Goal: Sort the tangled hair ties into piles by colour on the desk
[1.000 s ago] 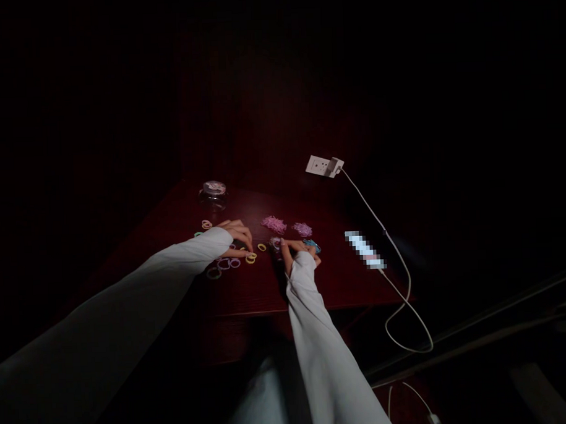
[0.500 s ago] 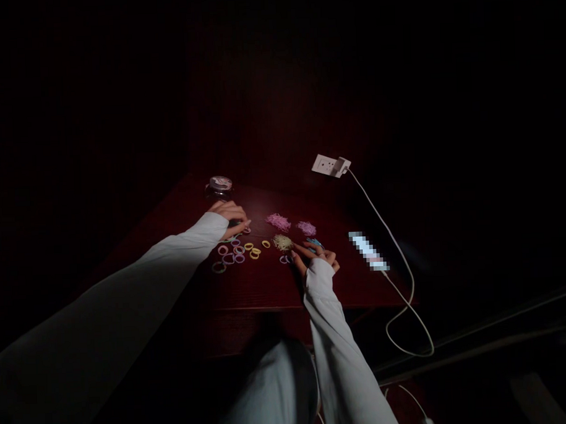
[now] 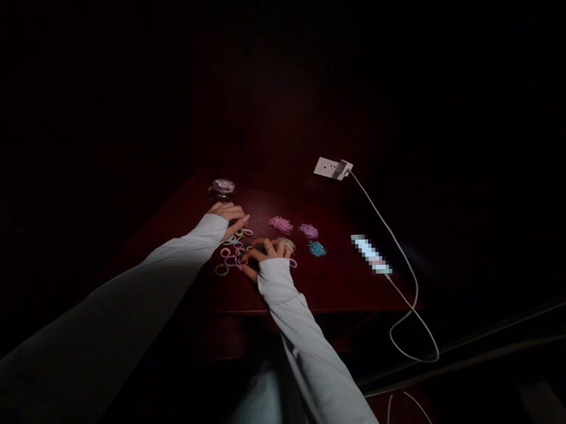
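Note:
My left hand (image 3: 232, 219) is over the back of a group of coloured hair ties (image 3: 225, 253) on the dark red table, its thumb and fingers bent close to a pink tie (image 3: 249, 232). My right hand (image 3: 261, 256) reaches in from the right, thumb and index finger apart at the purple ties. Partly behind its fingers lies a pale yellow pile of small bands (image 3: 287, 243). Beyond are a pink pile (image 3: 280, 224), a light purple pile (image 3: 308, 230) and a blue pile (image 3: 317, 248).
A round clear container (image 3: 223, 188) stands at the back left. To the right lies a blurred-out phone (image 3: 371, 254) with a white cable (image 3: 391, 230) running to a charger in the wall socket (image 3: 328, 168). The table's front edge (image 3: 333, 311) is near my legs.
My right hand has moved left from beside the blue pile to the hair ties, uncovering the blue pile and partly covering the yellow one. My left hand has stayed nearly in place.

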